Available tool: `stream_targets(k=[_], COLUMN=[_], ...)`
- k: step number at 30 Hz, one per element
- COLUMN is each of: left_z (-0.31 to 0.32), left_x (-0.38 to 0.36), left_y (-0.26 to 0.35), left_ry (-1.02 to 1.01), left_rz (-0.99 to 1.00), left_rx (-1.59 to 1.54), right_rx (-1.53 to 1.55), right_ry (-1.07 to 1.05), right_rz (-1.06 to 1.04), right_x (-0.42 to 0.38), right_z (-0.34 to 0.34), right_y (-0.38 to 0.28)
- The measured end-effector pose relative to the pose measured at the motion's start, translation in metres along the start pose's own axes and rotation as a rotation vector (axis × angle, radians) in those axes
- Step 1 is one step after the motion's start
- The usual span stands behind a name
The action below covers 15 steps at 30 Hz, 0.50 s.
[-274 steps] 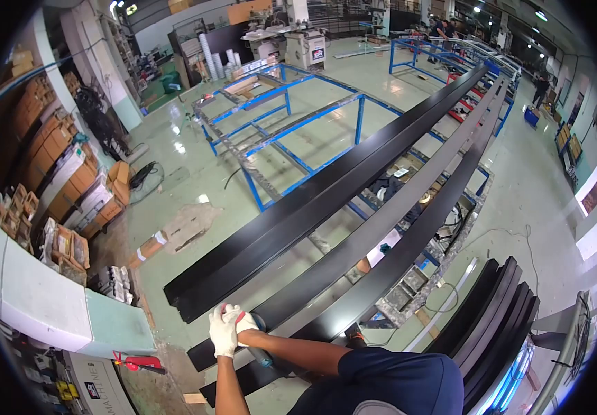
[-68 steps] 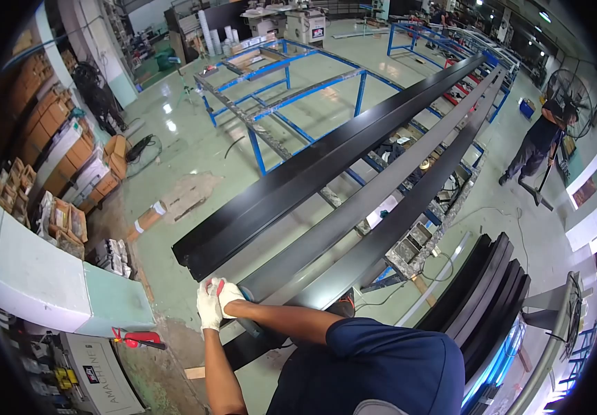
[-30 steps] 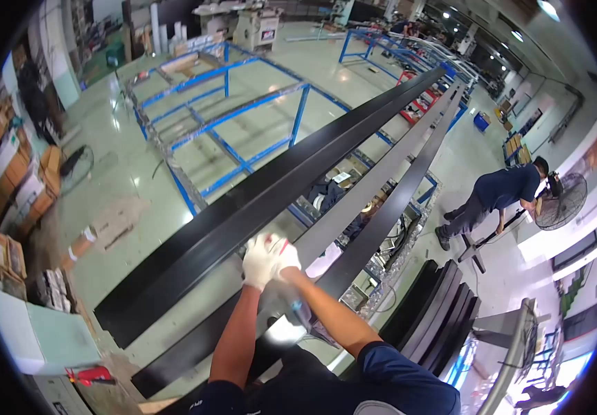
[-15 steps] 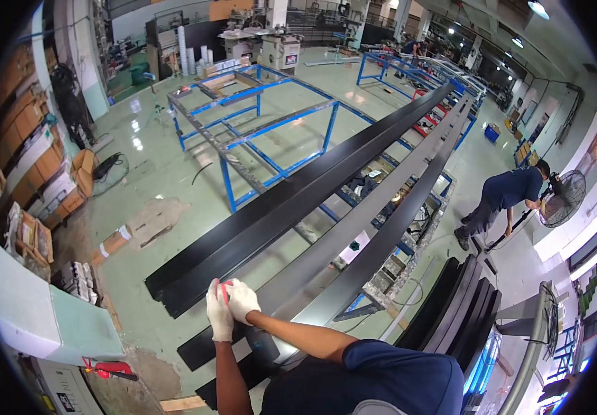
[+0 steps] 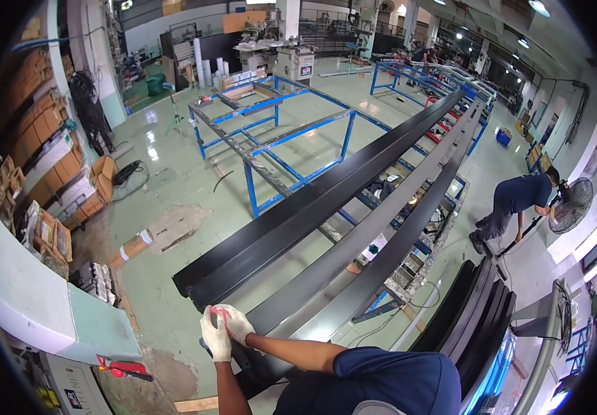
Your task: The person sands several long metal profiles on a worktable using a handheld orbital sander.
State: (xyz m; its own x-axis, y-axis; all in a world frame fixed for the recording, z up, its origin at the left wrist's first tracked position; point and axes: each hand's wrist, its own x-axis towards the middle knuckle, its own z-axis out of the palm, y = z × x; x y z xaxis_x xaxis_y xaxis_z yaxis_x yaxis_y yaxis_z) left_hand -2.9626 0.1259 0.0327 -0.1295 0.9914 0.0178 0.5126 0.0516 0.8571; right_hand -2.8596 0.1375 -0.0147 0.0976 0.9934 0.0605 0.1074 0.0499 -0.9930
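Note:
My left hand (image 5: 216,337) and my right hand (image 5: 237,325), both in white gloves, are closed together around a small red thing (image 5: 220,313). Only a bit of it shows between the fingers, and I cannot tell its kind. Right beyond my fingertips is the near end of a long black channel-shaped profile (image 5: 271,243). Beside it on the right run a long grey profile (image 5: 354,242) and a further dark profile (image 5: 381,266), side by side across the work frame.
Left of the profiles stands a blue metal frame table (image 5: 249,187). Small parts and tools lie on the rack under the profiles. More dark profiles (image 5: 468,311) are stacked at right. Another person (image 5: 520,197) bends by a standing fan (image 5: 572,205). A red fire extinguisher (image 5: 124,369) is at lower left.
The view has swung, so most of the scene sits further right and lower. My hands, still together on the red thing, appear lower and closer to the black profile's end.

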Motion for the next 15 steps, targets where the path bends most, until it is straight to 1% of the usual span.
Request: stream_targets(k=[1, 2, 3, 5, 6, 7, 9, 11, 13, 15], left_z=[0.001, 0.007, 0.011, 0.024, 0.033, 0.048, 0.074, 0.107, 0.145, 0.189], left_x=[0.000, 0.000, 0.000, 0.002, 0.005, 0.009, 0.015, 0.026, 0.036, 0.046], left_y=[0.003, 0.003, 0.011, 0.034, 0.044, 0.045, 0.069, 0.088, 0.114, 0.142], left_ry=[-0.013, 0.009, -0.004, -0.036, -0.049, -0.060, -0.120, -0.174, -0.228, -0.295], left_rz=[0.004, 0.048, 0.052, 0.068, 0.084, 0.132, 0.162, 0.193, 0.229, 0.231], left_rx=[0.072, 0.118, 0.138, 0.187, 0.208, 0.222, 0.271, 0.322, 0.380, 0.429], right_rx=[-0.004, -0.152, -0.482, -0.525, -0.590, -0.655, -0.761, -0.816, -1.089, -1.194], right_ry=[-0.013, -0.055, -0.045, -0.008, -0.038, -0.070, -0.068, 0.109, 0.287, 0.345], right_rz=[-0.023, -0.054, -0.269, -0.245, -0.165, -0.083, -0.010, 0.035, 0.116, 0.124], right_x=[0.001, 0.000, -0.004, -0.018, -0.025, -0.035, -0.053, -0.073, -0.095, -0.104], right_z=[-0.006, -0.020, -0.031, -0.067, -0.093, -0.125, -0.202, -0.284, -0.366, -0.433], right_y=[0.003, 0.008, 0.034, 0.060, 0.060, 0.059, 0.046, 0.058, 0.083, 0.086])
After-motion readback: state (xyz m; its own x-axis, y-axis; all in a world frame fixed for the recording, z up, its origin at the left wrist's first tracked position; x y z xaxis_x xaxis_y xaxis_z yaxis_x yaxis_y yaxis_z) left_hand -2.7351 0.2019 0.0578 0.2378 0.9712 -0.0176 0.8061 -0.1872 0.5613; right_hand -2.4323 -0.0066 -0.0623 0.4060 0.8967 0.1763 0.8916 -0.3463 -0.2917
